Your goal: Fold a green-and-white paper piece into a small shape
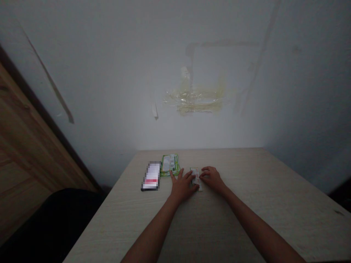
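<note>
A green and white packet [170, 164] lies on the pale wood-grain table [246, 204], under a grey-white wall [109, 73].

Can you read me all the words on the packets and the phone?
No words can be read anywhere here.
On the green packet: there is white print, but it is too small and blurred to read.
On the small packet: the print is too blurred to read.
On the phone: the screen is blurred out, so nothing can be read.
</note>
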A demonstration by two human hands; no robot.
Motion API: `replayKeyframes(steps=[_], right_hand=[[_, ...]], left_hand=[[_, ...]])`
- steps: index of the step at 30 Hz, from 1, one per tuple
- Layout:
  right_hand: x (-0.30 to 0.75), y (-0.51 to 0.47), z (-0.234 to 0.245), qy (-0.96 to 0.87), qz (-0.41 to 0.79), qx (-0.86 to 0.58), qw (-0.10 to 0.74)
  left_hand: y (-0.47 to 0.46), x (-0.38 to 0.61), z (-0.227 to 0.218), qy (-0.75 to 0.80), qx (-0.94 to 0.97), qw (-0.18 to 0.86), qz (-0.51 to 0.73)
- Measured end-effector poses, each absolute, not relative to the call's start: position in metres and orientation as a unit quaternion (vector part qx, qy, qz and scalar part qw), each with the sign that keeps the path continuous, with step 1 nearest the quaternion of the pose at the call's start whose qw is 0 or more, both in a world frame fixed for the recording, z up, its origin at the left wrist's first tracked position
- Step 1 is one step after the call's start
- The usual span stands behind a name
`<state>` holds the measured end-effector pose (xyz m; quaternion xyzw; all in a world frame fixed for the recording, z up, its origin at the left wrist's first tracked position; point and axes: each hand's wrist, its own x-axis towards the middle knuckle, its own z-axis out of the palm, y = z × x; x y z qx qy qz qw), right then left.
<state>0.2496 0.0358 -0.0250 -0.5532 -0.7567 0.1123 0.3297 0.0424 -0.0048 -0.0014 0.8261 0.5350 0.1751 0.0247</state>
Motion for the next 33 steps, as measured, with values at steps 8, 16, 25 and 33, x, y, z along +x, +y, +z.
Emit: replayKeyframes(steps=[8, 16, 25, 33], right_hand=[[0.246, 0.051, -0.028, -0.732, 0.107, -0.585, 0.333], [0.242, 0.061, -0.027, -0.710, 0.101, -0.609, 0.340], [0.238, 0.069, -0.021, -0.685, 0.103, -0.646, 0.321], [0.234, 0.071, -0.020, -0.670, 0.094, -0.655, 0.336]], left_hand=[[-0.006, 0.042, 0.002, 0.537, 0.827, 0.030, 0.165], [-0.005, 0.042, 0.001, 0.537, 0.826, 0.024, 0.168], [-0.005, 0.041, -0.001, 0.532, 0.826, 0.043, 0.181], [-0.006, 0.042, 0.001, 0.538, 0.826, 0.020, 0.165]])
